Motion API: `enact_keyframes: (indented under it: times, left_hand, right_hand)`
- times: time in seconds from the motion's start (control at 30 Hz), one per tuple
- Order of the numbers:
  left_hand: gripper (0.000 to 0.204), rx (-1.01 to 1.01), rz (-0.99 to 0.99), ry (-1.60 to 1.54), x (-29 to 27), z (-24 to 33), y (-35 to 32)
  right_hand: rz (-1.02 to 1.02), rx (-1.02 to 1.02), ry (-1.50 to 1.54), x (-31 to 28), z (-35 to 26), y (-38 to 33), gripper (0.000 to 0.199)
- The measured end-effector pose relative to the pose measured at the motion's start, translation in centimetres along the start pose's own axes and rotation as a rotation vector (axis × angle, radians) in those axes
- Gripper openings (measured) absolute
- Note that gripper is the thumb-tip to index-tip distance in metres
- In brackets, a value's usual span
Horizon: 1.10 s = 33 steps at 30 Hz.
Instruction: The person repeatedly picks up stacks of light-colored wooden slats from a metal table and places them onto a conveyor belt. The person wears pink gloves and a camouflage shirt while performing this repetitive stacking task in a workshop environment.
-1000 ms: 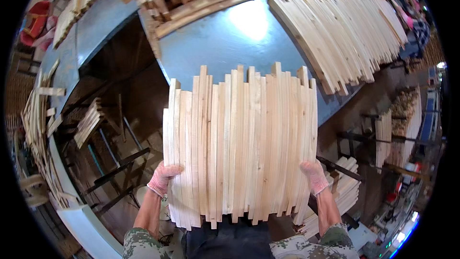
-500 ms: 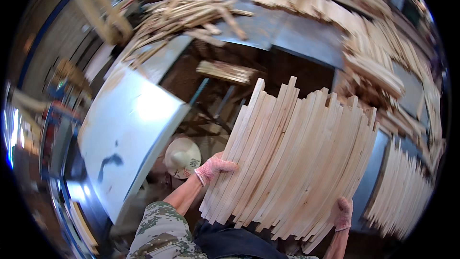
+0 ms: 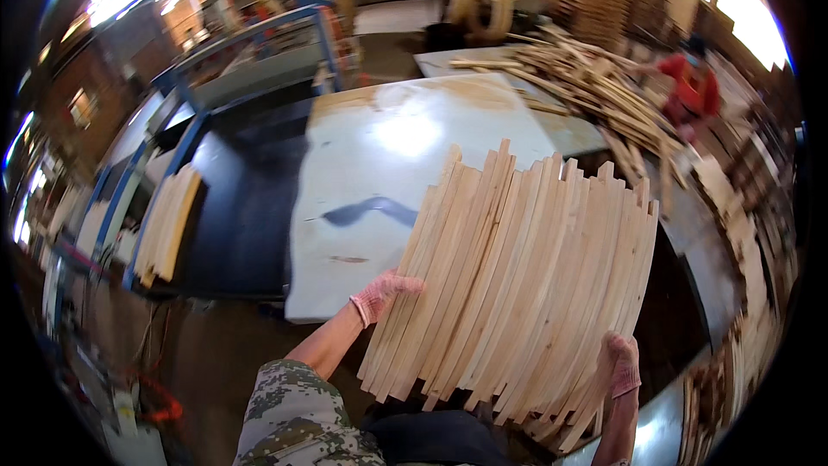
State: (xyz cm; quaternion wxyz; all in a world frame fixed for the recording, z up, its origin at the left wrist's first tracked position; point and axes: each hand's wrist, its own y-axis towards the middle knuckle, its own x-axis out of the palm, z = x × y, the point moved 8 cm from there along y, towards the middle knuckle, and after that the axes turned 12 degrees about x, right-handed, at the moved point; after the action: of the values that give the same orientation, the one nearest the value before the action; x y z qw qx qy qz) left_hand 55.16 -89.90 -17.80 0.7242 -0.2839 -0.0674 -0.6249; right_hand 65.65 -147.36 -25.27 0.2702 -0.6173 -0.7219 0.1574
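Note:
A wide row of pale wooden strips (image 3: 517, 285), pressed side by side with uneven ends, is held up in front of me. My left hand (image 3: 388, 292), in a pink knit glove, grips the row's left edge with the thumb on top. At the lower right edge my right hand (image 3: 621, 362), gloved alike, clamps the other side. The fingers under the strips are hidden. Just beyond the strips lies a pale, shiny tabletop (image 3: 345, 250) with a dark smear on it.
Left of the pale table stands a dark machine bed (image 3: 250, 198) with a blue frame and a short stack of wood strips (image 3: 168, 224). A loose heap of sticks (image 3: 586, 91) lies at the far right, near a person in red (image 3: 690, 86). More strips (image 3: 733, 224) line the right side.
My view has swung left, bringing the pale table and the dark machine bed ahead of me. Both hands still hold the row of strips, carried along with the turn.

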Motion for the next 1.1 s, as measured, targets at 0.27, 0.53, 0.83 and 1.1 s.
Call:
enact_keyframes:
  times: [0.27,0.53,0.83,1.1]
  left_hand:
    - [0.065,-0.021,0.350,0.006,-20.3,4.1,-3.7]
    - [0.085,0.179,0.610,0.367,-32.9,12.0,-2.3]
    - [0.099,-0.363,0.885,1.194,-41.6,22.5,-6.1]
    - [0.111,-0.383,1.089,1.278,-48.3,26.8,-14.3]
  right_hand:
    - [-0.210,0.183,-0.213,26.5,-4.9,12.7,0.043]
    - [-0.295,0.225,-0.227,40.4,-6.9,17.9,0.042]
    - [-0.429,0.177,-0.242,57.7,-5.9,22.0,0.056]
    - [-0.559,0.213,-0.192,73.5,-0.7,19.3,0.064]
